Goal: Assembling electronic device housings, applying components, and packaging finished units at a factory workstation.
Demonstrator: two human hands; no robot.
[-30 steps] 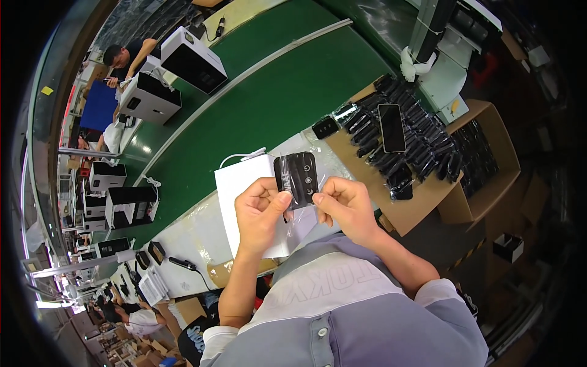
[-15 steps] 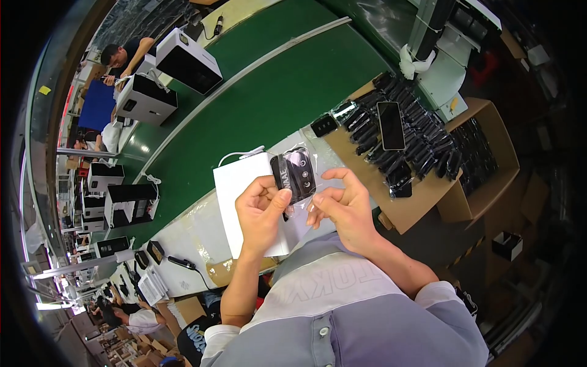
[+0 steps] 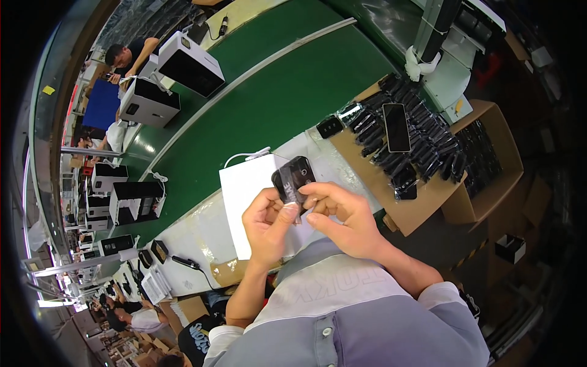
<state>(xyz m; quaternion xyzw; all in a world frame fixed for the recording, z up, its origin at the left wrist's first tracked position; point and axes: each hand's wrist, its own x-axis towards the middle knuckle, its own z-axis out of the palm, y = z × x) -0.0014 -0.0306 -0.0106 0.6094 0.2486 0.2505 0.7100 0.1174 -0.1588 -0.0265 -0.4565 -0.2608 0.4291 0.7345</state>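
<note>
the black packet (image 3: 298, 172) is over the white box (image 3: 243, 194), its near left edge pinched by the left hand (image 3: 267, 223). the right hand (image 3: 350, 220) curls at its right, thumb apart; whether it grips, i cannot tell. likely light, stiff, slippery in clear film (image 3: 288, 185); edges seem the best hold.
</note>
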